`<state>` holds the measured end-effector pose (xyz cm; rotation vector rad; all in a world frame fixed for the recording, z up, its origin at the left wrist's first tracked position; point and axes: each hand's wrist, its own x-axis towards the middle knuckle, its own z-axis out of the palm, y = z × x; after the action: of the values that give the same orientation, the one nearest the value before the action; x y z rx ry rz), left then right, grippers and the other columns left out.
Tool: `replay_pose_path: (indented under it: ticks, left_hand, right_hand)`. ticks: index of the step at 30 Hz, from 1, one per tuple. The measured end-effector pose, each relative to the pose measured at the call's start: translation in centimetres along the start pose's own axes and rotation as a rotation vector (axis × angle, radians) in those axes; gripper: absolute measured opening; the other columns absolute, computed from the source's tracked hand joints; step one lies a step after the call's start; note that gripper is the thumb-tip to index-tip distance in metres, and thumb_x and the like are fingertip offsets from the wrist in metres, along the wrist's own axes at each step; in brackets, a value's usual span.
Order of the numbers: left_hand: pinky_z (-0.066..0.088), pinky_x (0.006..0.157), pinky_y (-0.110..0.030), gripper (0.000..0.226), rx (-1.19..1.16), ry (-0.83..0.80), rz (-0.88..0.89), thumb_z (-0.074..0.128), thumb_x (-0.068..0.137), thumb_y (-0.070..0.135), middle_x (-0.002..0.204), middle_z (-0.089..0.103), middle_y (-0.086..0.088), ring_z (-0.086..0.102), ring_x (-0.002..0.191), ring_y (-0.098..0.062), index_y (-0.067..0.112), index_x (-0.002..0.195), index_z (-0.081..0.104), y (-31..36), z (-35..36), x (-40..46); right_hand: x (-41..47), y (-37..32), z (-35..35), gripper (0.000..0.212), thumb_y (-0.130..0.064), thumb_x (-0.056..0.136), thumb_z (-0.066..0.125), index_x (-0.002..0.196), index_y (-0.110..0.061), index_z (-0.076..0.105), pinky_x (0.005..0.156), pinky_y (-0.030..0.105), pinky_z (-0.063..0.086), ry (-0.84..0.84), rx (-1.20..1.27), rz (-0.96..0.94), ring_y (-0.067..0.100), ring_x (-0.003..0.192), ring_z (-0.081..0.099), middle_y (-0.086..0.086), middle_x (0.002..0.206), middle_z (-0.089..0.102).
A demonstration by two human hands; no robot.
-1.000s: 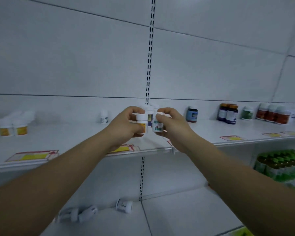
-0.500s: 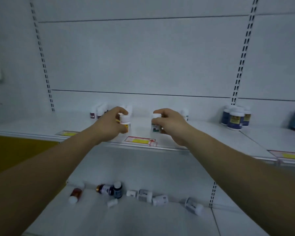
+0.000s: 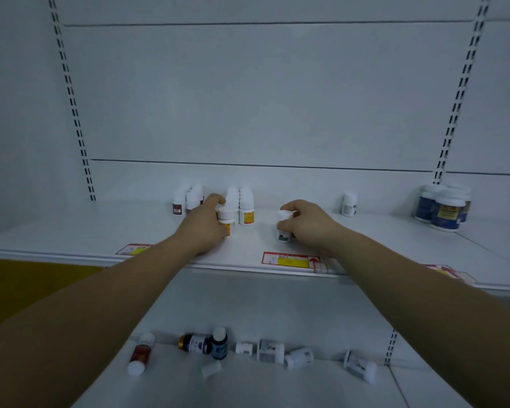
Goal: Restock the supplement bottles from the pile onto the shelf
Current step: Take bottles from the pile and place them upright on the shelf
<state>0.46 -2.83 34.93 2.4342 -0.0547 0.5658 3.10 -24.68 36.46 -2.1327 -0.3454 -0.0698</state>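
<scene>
Since half a second ago, both your hands have come lower and farther in over the white metal shelf (image 3: pixel 71 231), so each bottle now sits down near its flat surface. Your left hand (image 3: pixel 202 228) curls round a small white plastic bottle with a yellow label (image 3: pixel 226 220), just near the row of matching white-capped bottles (image 3: pixel 246 206) at the far side. Your right hand (image 3: pixel 308 223) grips a small white plastic bottle with a green-marked label (image 3: pixel 283 228), fingers wrapped over its cap; whether either bottle's base touches the shelf, you cannot tell.

Farther left stand white bottles with dark red labels (image 3: pixel 181 201); to the right a lone white bottle (image 3: pixel 349 204), then rounded dark blue jars with white lids (image 3: pixel 443 209). Red-and-yellow price tags (image 3: pixel 289 260) lie flat along the near lip.

On the lower shelf (image 3: pixel 277 387), the pile (image 3: pixel 248 351) lies scattered: smooth cylindrical bottles on their sides, white, brown and dark blue, one blue one upright.
</scene>
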Motion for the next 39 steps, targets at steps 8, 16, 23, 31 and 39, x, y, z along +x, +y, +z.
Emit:
replay_pose_path:
  ticks: [8, 16, 23, 31, 39]
  left_hand:
    - [0.04, 0.074, -0.028, 0.052, 0.091, 0.011, -0.036, 0.067, 0.083, 0.028, 0.11, 0.063, -0.003, 0.056, 0.088, -0.019, 0.02, 0.128, 0.042, -0.4, 1.0, 1.6]
    - [0.041, 0.086, -0.032, 0.04, 0.13, 0.076, 0.244, 0.066, 0.082, 0.04, 0.111, 0.054, -0.002, 0.052, 0.103, -0.021, 0.022, 0.116, 0.056, 6.9, 2.8, -0.4]
    - [0.023, 0.11, -0.046, 0.07, 0.354, -0.504, 0.118, 0.038, 0.085, 0.069, 0.153, 0.028, 0.002, 0.03, 0.136, -0.022, 0.03, 0.143, 0.031, 16.2, 12.1, 1.2]
    - [-0.002, 0.112, -0.057, 0.078, 0.537, -0.626, 0.056, 0.015, 0.082, 0.078, 0.158, -0.004, 0.01, -0.003, 0.145, -0.018, 0.039, 0.148, 0.004, 15.1, 14.8, 2.7]
    - [-0.004, 0.114, -0.053, 0.073, 0.525, -0.625, 0.04, 0.019, 0.085, 0.074, 0.157, -0.004, 0.013, -0.005, 0.145, -0.014, 0.04, 0.148, 0.003, 15.6, 14.5, 2.4]
  right_hand:
    - [1.2, 0.4, -0.4, 0.04, -0.021, 0.086, 0.067, 0.122, -0.02, 0.05, 0.094, 0.036, 0.049, -0.036, -0.065, -0.018, 0.023, 0.104, 0.057, 0.006, 0.118, 0.057]
    - [1.0, 3.1, -5.4, 0.038, -0.022, 0.085, 0.067, 0.119, -0.017, 0.053, 0.089, 0.036, 0.05, 0.037, -0.154, 0.033, 0.024, 0.099, 0.058, 0.005, 0.112, 0.057]
    - [1.1, 7.5, -12.2, 0.025, -0.019, 0.084, 0.066, 0.107, -0.014, 0.058, 0.076, 0.031, 0.044, 0.122, -0.285, 0.074, 0.022, 0.092, 0.056, 0.006, 0.103, 0.059]
    - [5.9, 11.9, -15.6, 0.037, -0.024, 0.089, 0.057, 0.123, -0.009, 0.049, 0.077, 0.028, 0.039, 0.1, -0.378, 0.044, 0.021, 0.093, 0.049, 0.01, 0.119, 0.056]
    - [10.0, 13.7, -16.0, 0.04, -0.028, 0.088, 0.06, 0.118, -0.004, 0.049, 0.074, 0.029, 0.036, 0.13, -0.467, 0.053, 0.031, 0.102, 0.054, 0.016, 0.118, 0.058]
